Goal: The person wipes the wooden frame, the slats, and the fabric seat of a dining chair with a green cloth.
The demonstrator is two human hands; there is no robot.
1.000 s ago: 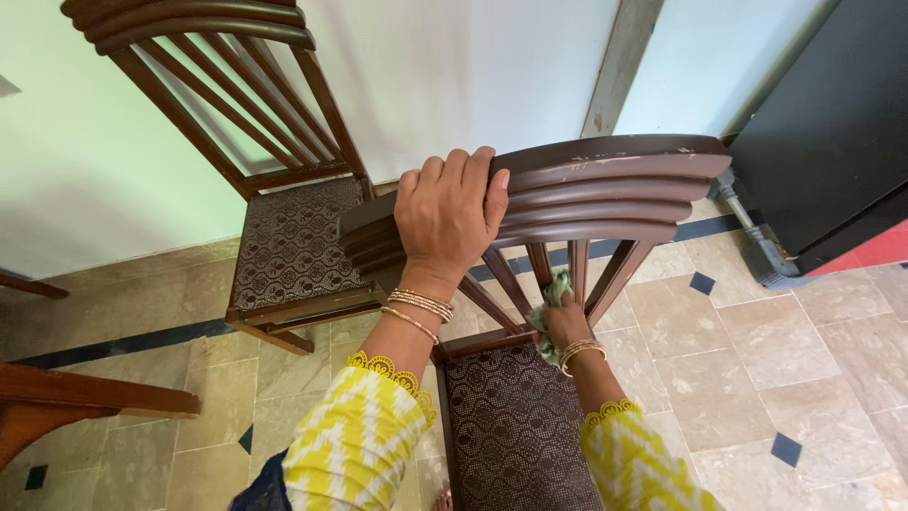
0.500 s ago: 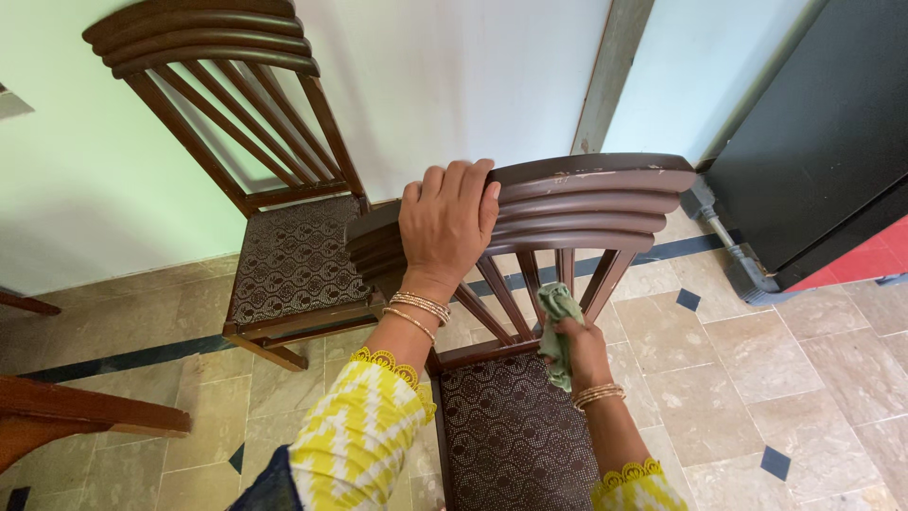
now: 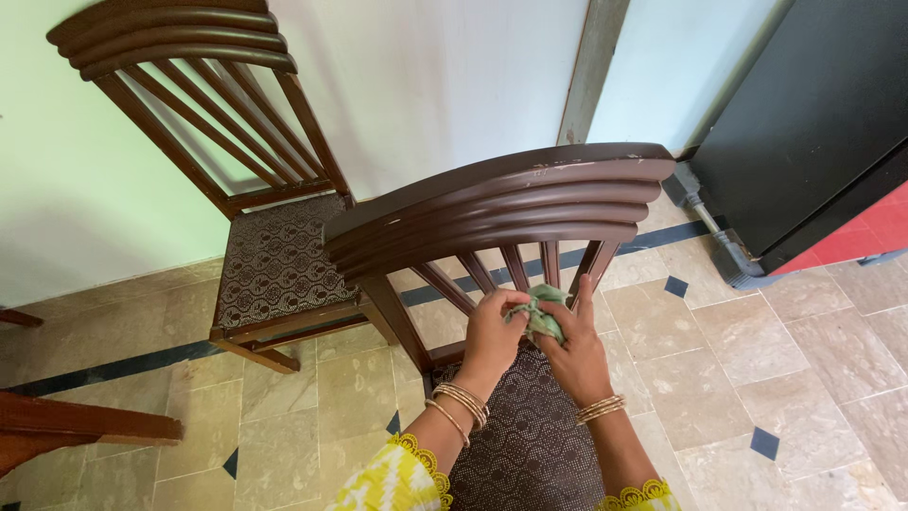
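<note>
Head camera view, looking down at two bare hands working at a dark brown wooden chair. At far left, the edge of a reddish wooden piece of furniture (image 3: 66, 421) juts in over the tiled floor (image 3: 804, 369). Next to it a second chair (image 3: 236, 189) of the same kind stands against a pale wall, its patterned seat facing the viewer. Toward the middle, the near chair (image 3: 501, 203) shows its curved, ridged top rail, with slanted slats fanning down to a patterned brown seat. Just below the slats, over the back of that seat, the left hand (image 3: 492, 331) is curled, its fingertips pinching the left edge of a small crumpled green cloth (image 3: 541, 310). The cloth sits bunched between the two hands, close against the slats. The right hand (image 3: 575, 352) is closed on the cloth's right side from beneath, with its index finger stretched upward toward a slat. Both wrists wear gold bangles above yellow patterned sleeves. At far right stands a black cabinet (image 3: 813, 123).
</note>
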